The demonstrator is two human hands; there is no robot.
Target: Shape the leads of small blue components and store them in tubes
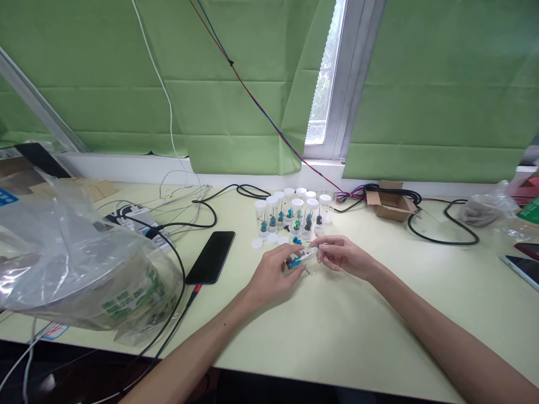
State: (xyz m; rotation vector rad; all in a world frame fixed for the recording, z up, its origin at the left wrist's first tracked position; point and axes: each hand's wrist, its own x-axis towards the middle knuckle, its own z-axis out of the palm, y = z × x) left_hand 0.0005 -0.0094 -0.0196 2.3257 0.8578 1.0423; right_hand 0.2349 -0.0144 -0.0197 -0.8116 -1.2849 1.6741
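A small clear vial (305, 257) with a blue piece (294, 262) at its left end lies tilted between my two hands. My left hand (269, 275) is closed around the vial's left part. The fingers of my right hand (343, 255) are pinched at its right end; whatever they grip there is too small to make out. Just behind my hands stand several clear vials with white caps (297, 217), holding blue, green and dark pieces. Loose white caps (272, 239) and a loose blue piece (297, 240) lie in front of them. A thin bent metal piece (310, 273) shows below the vial.
A black phone (210, 258) with a cable plugged in lies to the left. Beyond it is a large plastic-wrapped bundle (84, 264). An open cardboard box (391, 205) and black cables (458, 241) sit at the back right. Another phone (522, 270) lies at the right edge.
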